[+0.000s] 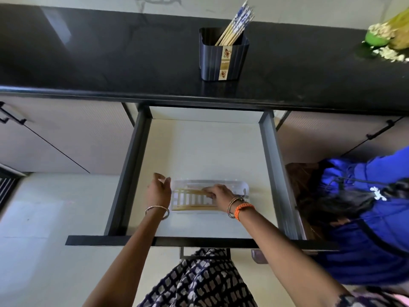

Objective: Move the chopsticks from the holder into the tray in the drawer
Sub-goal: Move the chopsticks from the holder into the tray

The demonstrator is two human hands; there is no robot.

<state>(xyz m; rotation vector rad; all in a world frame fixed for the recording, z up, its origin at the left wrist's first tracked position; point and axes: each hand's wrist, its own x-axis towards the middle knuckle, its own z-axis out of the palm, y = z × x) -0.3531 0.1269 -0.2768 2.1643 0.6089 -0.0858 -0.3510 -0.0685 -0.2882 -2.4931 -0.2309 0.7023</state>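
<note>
A: Bamboo chopsticks (234, 24) remain in the dark holder (223, 55) at 12 o'clock; others lie in the clear tray (244, 187) inside the drawer (141, 165).

B: Hands?

A: Right hand (219, 193) pinches 1 pair (194, 192) over the tray; left hand (158, 190) open, empty at 9 o'clock. They're probably light, stiff, slippery; grip mid-length.

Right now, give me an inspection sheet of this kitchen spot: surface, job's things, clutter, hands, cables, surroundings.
Surface: black counter, glossy; open drawer below it.
Job's things: holder upright on the counter, several chopsticks inside; clear tray in the drawer with a few chopsticks lying in it.
Clutter: green bowl with white bits at the counter's right end.
Hands: left hand open at the tray's left end; right hand on chopsticks in the tray.
Cables: nothing seen.
Surroundings: cabinet doors; someone in blue at right.
</note>
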